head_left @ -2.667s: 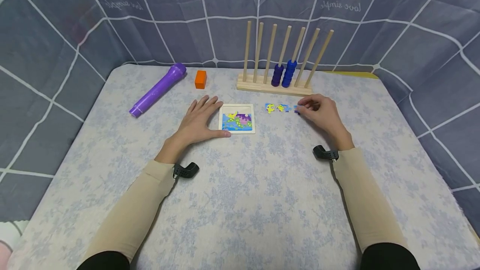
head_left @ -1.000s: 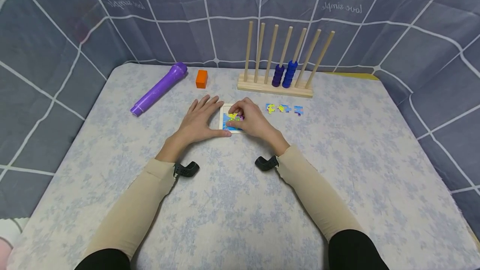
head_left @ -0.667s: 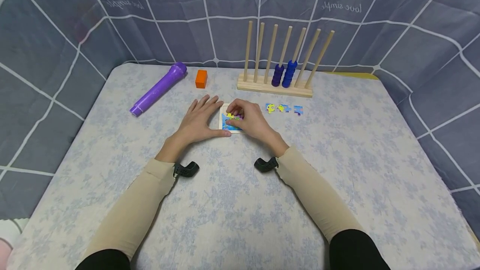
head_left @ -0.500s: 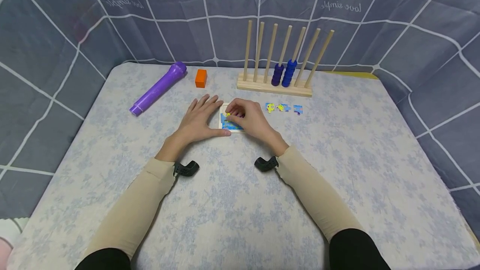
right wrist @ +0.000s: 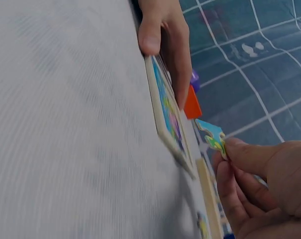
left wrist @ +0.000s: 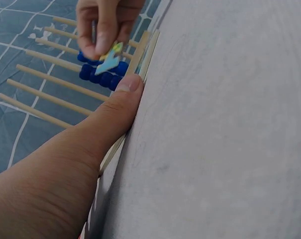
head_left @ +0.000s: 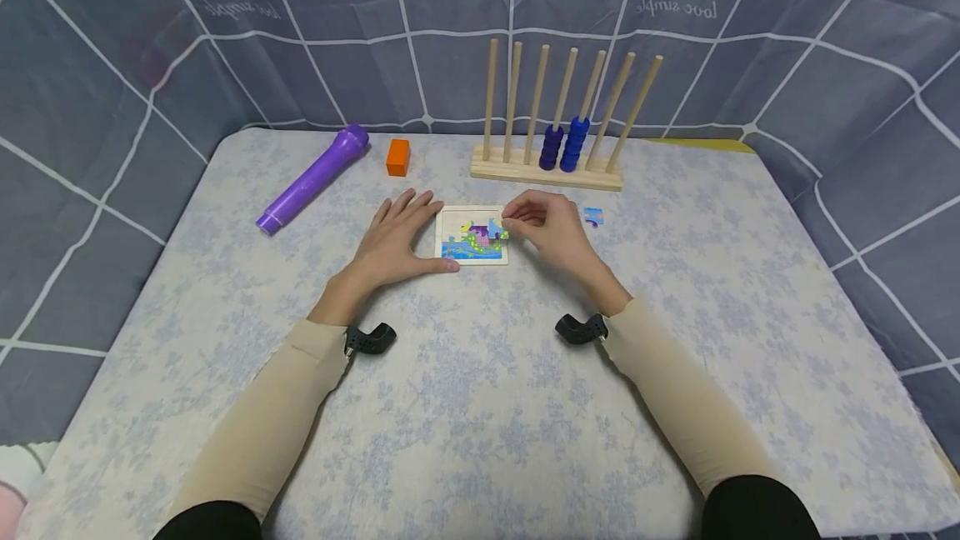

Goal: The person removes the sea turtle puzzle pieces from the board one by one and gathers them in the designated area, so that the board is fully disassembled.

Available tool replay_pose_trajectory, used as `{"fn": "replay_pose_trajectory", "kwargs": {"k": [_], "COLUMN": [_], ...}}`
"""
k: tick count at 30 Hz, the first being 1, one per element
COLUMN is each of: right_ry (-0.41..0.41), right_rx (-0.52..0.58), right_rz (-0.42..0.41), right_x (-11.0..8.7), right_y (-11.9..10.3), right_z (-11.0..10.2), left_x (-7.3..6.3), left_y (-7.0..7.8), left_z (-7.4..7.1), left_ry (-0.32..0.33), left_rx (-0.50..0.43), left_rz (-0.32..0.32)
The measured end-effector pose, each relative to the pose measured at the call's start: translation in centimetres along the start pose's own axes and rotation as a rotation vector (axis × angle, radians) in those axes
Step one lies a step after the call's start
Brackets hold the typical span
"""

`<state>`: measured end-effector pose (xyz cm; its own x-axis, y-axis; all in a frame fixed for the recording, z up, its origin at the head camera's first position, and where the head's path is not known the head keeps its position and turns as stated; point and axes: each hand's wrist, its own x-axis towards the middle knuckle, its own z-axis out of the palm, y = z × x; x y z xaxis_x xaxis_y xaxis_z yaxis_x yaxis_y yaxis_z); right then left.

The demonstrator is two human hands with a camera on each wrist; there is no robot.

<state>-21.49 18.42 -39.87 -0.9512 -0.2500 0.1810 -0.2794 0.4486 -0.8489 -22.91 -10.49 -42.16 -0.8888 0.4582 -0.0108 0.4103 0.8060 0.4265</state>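
A jigsaw puzzle tray (head_left: 472, 211) with a pale wooden border lies mid-table, its lower part filled with a blue, purple and yellow picture. My left hand (head_left: 393, 240) spreads its fingers round the tray's left side, thumb along the near edge. Above the tray's right side, my right hand (head_left: 551, 227) pinches a blue and yellow jigsaw piece (right wrist: 212, 133) between thumb and forefinger. The left wrist view also shows this piece (left wrist: 109, 62) lifted clear of the tray. One loose blue piece (head_left: 593, 216) lies right of that hand; the hand may cover another.
Behind the tray stands a wooden peg rack (head_left: 547, 176) with dark purple and blue beads on two pegs. An orange block (head_left: 398, 157) and a purple toy microphone (head_left: 313, 180) lie at the back left. A grey grid-patterned curtain hangs behind the table.
The right hand moved from the loose pieces onto the tray, then away to its right side. It now holds the blue and yellow piece that lay on the table. The left hand stayed put.
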Motion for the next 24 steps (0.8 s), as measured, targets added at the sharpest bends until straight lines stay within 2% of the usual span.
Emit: {"fn": "replay_pose_trajectory", "kwargs": {"k": [7, 12, 15, 24], "right_ry": [0.082, 0.102, 0.093, -0.009], "right_rx": [-0.087, -0.165, -0.206, -0.231], "right_rz": [0.088, 0.082, 0.053, -0.010], "right_x": [-1.8, -2.2, -2.4, -2.9], "right_y": [1.8, 2.8, 3.0, 3.4], "right_z": [-2.0, -2.2, -2.4, -3.1], "left_x": [0.0, -0.1, -0.1, 0.0], "left_y": [-0.4, -0.4, -0.3, -0.4], "left_z": [-0.1, -0.1, 0.0, 0.2], "left_ry": [0.005, 0.006, 0.006, 0.005], "left_rx": [0.000, -0.004, -0.003, -0.005], "left_rz": [0.000, -0.003, -0.001, 0.008]}}
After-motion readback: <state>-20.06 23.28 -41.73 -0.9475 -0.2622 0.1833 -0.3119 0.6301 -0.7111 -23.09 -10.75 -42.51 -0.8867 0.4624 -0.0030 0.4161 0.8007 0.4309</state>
